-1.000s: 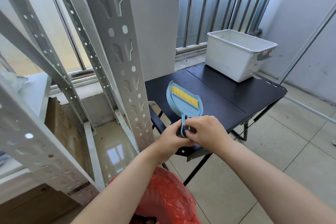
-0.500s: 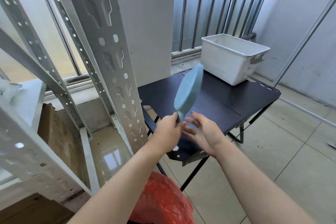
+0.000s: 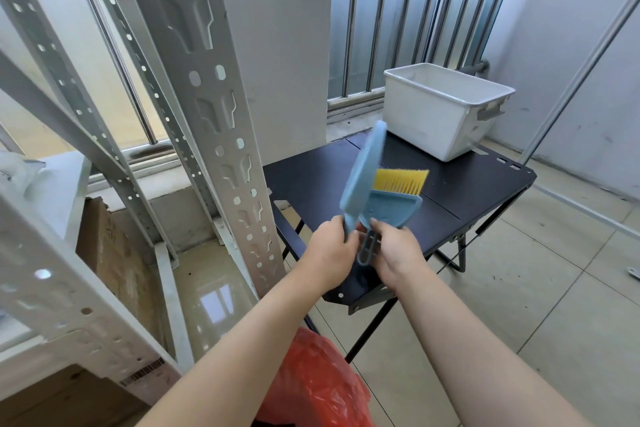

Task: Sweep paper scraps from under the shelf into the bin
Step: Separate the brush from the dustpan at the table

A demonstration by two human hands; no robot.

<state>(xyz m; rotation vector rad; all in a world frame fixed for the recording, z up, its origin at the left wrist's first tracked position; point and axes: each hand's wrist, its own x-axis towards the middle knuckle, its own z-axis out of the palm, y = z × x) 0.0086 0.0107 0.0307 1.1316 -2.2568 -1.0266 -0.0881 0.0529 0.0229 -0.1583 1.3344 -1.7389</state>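
Your left hand (image 3: 330, 248) has its grip closed around the handle of the pale blue plastic dustpan (image 3: 363, 177), which stands tilted up on edge above the black folding bench (image 3: 467, 191). Your right hand (image 3: 394, 255) is wrapped around the handle of the small blue hand brush with yellow bristles (image 3: 398, 196), its head sitting just beside the pan and apparently touching it. The two handles cross between your hands, so the pieces look only partly separated.

None of the paper scraps can be seen from here; the glossy floor tiles under the grey perforated steel shelf (image 3: 194, 90) show only a reflection, and the area further back is hidden by the uprights and a brown cardboard box (image 3: 114, 253). The red plastic bin bag (image 3: 318, 381) sits low in front of you, between your forearms. A white plastic tub (image 3: 443, 111) stands at the far end of the bench.

Judging from this, the risks are these. If brush and pan are clipped together, pulling them apart hard could make one slip from your hold and drop to the floor. Reaching under the shelf, your knuckles or the pan may knock the steel uprights, which stand close together. Light scraps may scatter from a fast stroke or slide off a tilted pan before you reach the bag, whose limp mouth may fold shut.
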